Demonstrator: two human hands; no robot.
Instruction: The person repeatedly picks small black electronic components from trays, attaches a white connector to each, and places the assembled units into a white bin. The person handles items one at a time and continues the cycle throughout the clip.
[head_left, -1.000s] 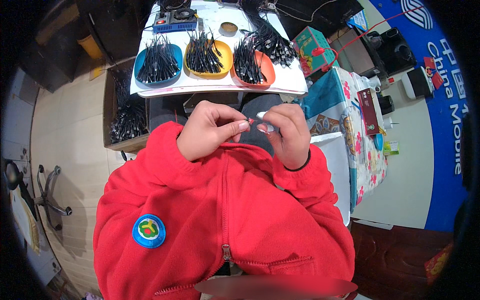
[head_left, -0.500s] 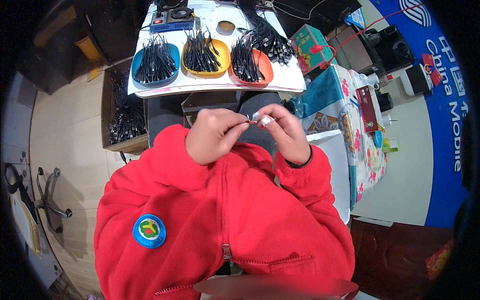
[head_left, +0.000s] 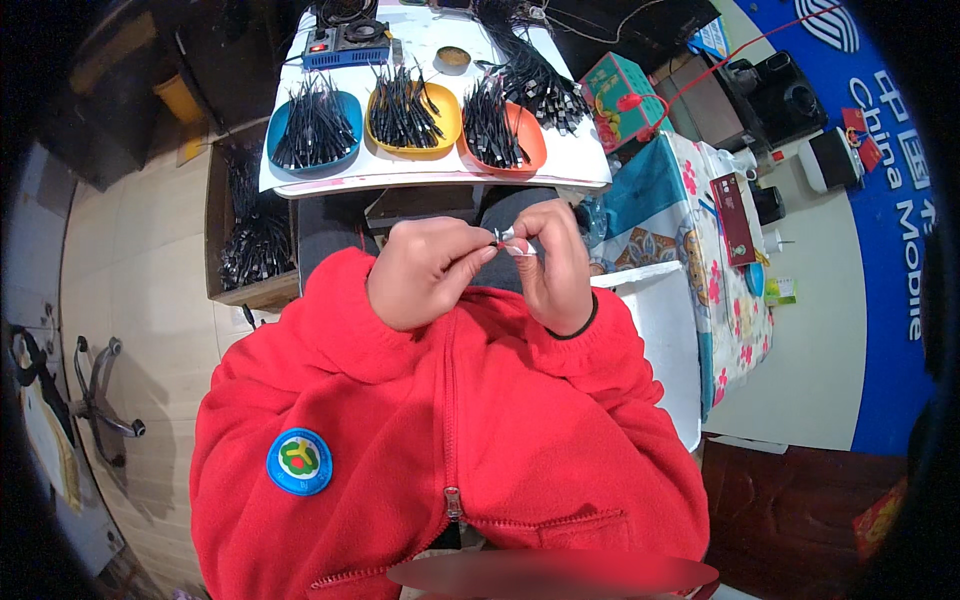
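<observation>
In front of the chest of the red fleece jacket (head_left: 440, 450), the left hand (head_left: 425, 275) and the right hand (head_left: 550, 265) meet fingertip to fingertip over the lap, both closed in a pinch on one small silvery-white connector piece (head_left: 512, 243) with a dark end toward the left hand; its finer detail is too small to tell. The left thumb and forefinger grip the dark end, the right fingers curl round the pale end. A black band sits on the right wrist. Compared with the frame half a second earlier, the hands keep the same joined pinch and the same place before the chest; the small piece remains between the fingertips, and no shift of note shows. Beyond the hands, the white tabletop (head_left: 420, 175) bears three shallow dishes in a row, each filled with short black cable pieces: a blue oval dish (head_left: 315, 135), a yellow oval dish (head_left: 412, 115) and an orange oval dish (head_left: 500, 135). A blue electronic box (head_left: 345, 45) stands at the far edge. A brown cardboard box of black cables (head_left: 250, 230) sits on the floor to the left.
</observation>
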